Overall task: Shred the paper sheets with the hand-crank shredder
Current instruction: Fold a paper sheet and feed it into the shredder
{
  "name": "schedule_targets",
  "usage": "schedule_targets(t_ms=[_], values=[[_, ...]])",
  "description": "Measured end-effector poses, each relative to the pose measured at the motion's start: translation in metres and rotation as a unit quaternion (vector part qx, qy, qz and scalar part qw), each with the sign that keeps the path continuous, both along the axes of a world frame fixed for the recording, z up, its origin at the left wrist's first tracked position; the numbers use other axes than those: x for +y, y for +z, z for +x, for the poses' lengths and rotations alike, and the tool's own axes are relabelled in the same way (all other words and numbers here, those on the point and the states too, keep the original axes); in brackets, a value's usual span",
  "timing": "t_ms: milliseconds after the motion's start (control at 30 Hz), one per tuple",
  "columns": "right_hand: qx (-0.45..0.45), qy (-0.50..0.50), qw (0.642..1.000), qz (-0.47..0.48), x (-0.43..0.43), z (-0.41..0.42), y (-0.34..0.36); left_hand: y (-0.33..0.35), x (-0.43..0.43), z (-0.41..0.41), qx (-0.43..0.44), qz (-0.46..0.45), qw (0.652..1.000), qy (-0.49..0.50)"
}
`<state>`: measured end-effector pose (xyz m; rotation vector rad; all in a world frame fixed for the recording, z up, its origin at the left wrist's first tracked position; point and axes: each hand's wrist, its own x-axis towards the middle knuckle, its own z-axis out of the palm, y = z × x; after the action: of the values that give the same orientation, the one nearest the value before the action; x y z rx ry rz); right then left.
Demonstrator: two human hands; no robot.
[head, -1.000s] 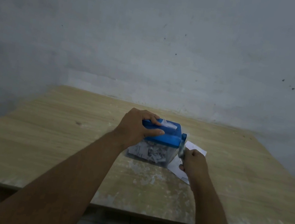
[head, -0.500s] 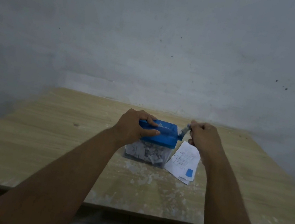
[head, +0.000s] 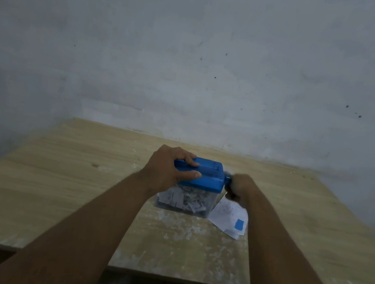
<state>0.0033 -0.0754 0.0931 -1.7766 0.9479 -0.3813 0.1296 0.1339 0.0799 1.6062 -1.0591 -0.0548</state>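
While the left hand (head: 168,171) grips the blue lid (head: 209,170) of the hand-crank shredder (head: 209,183) from above, with the fingers curled over the top and the thumb pressed on the near side, the right hand (head: 239,187) is closed around the crank (head: 227,182) at the right end of the lid. This hand is blurred, so its single fingers cannot be told apart. Under the left grip, the clear bin (head: 185,204) of the shredder stands on the wooden table (head: 73,184) and holds many white paper shreds. Just below the right grip, nearer to the person, the paper sheets (head: 228,215) lie flat in a small stack close beside the right wall of the bin. The right forearm covers their right edge. The top sheet carries small dark print, too fine to read, and one blue square (head: 239,224) near its closest corner. Between the two forearms, on the near side of the bin, white flecks (head: 180,230) are scattered on the wood. Behind both grips rises a grey wall (head: 194,68) with some dark specks.
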Motion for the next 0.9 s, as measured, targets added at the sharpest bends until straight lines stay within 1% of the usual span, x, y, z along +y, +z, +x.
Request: schedule_targets(t_ms=[67,133,200,300,367,400,533,633,700,767,867,900], values=[[-0.011,-0.011,0.999,0.034,0.004,-0.01,-0.025,-0.002,-0.001,0.0,0.001,-0.009,1.0,0.002],[-0.03,-0.019,0.999,0.034,0.015,-0.025,-0.042,-0.004,-0.002,0.0,0.007,-0.019,1.0,0.005],[-0.072,-0.032,0.996,0.042,0.033,-0.045,-0.046,-0.004,-0.002,0.0,0.007,-0.019,1.0,0.006],[-0.132,-0.063,0.989,-0.018,0.062,-0.075,-0.027,-0.001,-0.001,-0.001,0.009,-0.012,1.0,-0.006],[-0.154,-0.063,0.984,-0.07,0.072,-0.084,0.001,0.0,-0.001,-0.001,0.011,-0.008,1.0,-0.011],[-0.158,-0.059,0.982,-0.08,0.072,-0.084,0.014,0.001,-0.001,-0.001,0.014,-0.01,1.0,-0.011],[-0.167,-0.036,0.981,-0.088,0.053,-0.064,0.045,0.003,-0.001,-0.001,0.008,-0.008,1.0,-0.012],[-0.18,-0.032,0.979,-0.091,0.032,-0.041,0.053,0.007,0.002,0.001,-0.005,0.01,1.0,-0.023],[-0.169,-0.048,0.981,-0.079,0.021,-0.025,0.048,0.007,0.003,0.0,-0.001,0.009,1.0,-0.026],[-0.142,-0.058,0.986,-0.067,0.011,-0.013,0.034,0.003,0.002,-0.003,0.015,-0.012,1.0,-0.024],[-0.015,-0.045,0.998,-0.047,0.007,-0.007,0.004,-0.003,0.0,-0.004,0.002,-0.032,0.999,-0.011],[-0.015,-0.053,0.998,-0.028,0.004,-0.009,-0.008,-0.004,-0.001,-0.004,0.0,-0.032,0.999,-0.009]])
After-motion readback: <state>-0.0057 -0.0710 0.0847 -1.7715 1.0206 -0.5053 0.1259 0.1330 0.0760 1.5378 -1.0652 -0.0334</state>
